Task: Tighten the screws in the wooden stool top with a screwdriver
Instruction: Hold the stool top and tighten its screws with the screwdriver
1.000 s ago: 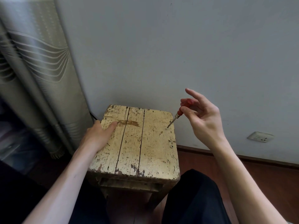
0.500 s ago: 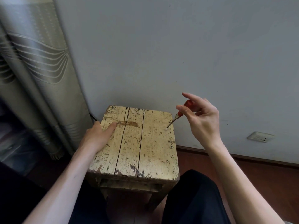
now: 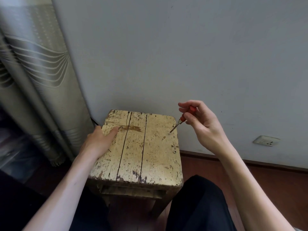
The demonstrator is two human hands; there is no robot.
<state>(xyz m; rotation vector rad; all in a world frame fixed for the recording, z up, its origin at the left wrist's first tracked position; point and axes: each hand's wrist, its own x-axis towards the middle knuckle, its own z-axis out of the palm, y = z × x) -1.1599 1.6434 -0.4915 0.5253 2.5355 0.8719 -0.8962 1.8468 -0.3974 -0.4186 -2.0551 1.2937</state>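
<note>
The screw [image 3: 169, 133] under work sits near the right edge of the stool top [image 3: 136, 147], toward the wall side. The screwdriver [image 3: 180, 121] leans on it at a slant, tip on the head, orange handle pinched in the fingertips of the right hand [image 3: 202, 124]. The left hand [image 3: 98, 141] lies flat on the top's left edge, palm down and holding nothing, steadying the stool.

The lean is the main risk: a tilted tip would likely cam out of the slot, chew the head, or skid and gouge the flaking paint. A light fingertip pinch probably gives little downward force, which makes slipping easier. The planks are split by 2 long cracks [image 3: 124, 144], so overdriving near the edge could open the wood further. 2 more screws [image 3: 174, 152] wait along the same edge, nearer the person.
</note>
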